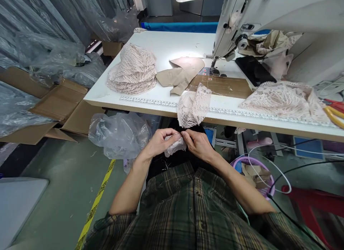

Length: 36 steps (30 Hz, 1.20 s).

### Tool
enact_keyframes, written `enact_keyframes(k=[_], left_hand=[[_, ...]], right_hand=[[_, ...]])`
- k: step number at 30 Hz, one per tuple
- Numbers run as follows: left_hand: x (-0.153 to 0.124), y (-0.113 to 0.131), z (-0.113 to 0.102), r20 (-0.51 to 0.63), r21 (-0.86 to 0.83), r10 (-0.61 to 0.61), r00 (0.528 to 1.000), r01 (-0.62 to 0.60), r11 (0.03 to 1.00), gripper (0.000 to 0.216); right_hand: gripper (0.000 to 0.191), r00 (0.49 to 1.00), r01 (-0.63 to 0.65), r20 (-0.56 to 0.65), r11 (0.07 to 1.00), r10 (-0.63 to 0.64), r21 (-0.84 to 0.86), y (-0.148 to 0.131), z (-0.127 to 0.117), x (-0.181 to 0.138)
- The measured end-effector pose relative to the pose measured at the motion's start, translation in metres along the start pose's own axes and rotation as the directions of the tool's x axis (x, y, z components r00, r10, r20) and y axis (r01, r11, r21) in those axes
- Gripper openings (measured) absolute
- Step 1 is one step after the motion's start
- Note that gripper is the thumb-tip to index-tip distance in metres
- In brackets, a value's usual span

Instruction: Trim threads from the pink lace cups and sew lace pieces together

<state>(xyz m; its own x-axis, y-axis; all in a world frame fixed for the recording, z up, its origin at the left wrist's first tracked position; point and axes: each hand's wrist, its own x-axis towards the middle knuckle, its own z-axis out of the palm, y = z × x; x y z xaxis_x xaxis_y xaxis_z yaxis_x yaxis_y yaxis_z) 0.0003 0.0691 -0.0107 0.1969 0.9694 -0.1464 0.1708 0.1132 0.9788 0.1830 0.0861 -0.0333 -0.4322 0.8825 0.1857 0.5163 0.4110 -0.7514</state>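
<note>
Over my lap, just below the table edge, both hands pinch a small piece of pale pink lace fabric. My left hand is closed on its upper left part. Close beside it, my right hand is closed with thumb and fingertips at the lace's right upper edge. Another lace piece hangs over the table's front edge right above my hands. Tan cloth pieces lie behind it, near the sewing machine's needle and presser foot.
A tall stack of lace pieces stands on the table's left, and a lace heap lies right, beside yellow-handled scissors. A printed ruler runs along the front edge. Below are a plastic bag, a cardboard box and a purple basket.
</note>
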Motion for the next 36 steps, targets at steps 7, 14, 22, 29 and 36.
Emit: enact_keyframes(k=[7,14,22,29,36], left_hand=[[0.016,-0.002,0.009,-0.183,-0.17,-0.03,0.983,-0.001,0.985,0.045],[0.014,0.02,0.007,-0.086,-0.225,0.069,0.994,-0.087,0.971,0.036],[0.009,-0.002,-0.008,-0.37,-0.426,-0.074,0.926,-0.098,0.899,0.044],[0.027,-0.024,0.026,0.15,-0.782,-0.082,0.985,0.169,0.6,0.087],[0.022,-0.013,0.012,0.077,-0.722,-0.103,0.992,0.126,0.68,0.058]], right_hand=[[0.03,0.968,0.182,-0.185,0.982,-0.169,0.054,-0.018,-0.02,-0.016],[0.037,0.868,0.256,-0.25,0.817,-0.43,-0.516,-0.035,-0.027,0.004],[0.015,0.909,0.164,-0.404,0.979,-0.102,0.122,-0.048,-0.018,0.012],[0.028,0.941,-0.174,-0.105,0.729,0.32,0.662,-0.071,-0.011,-0.005],[0.029,0.944,-0.23,-0.079,0.809,0.321,0.541,-0.046,-0.011,-0.022]])
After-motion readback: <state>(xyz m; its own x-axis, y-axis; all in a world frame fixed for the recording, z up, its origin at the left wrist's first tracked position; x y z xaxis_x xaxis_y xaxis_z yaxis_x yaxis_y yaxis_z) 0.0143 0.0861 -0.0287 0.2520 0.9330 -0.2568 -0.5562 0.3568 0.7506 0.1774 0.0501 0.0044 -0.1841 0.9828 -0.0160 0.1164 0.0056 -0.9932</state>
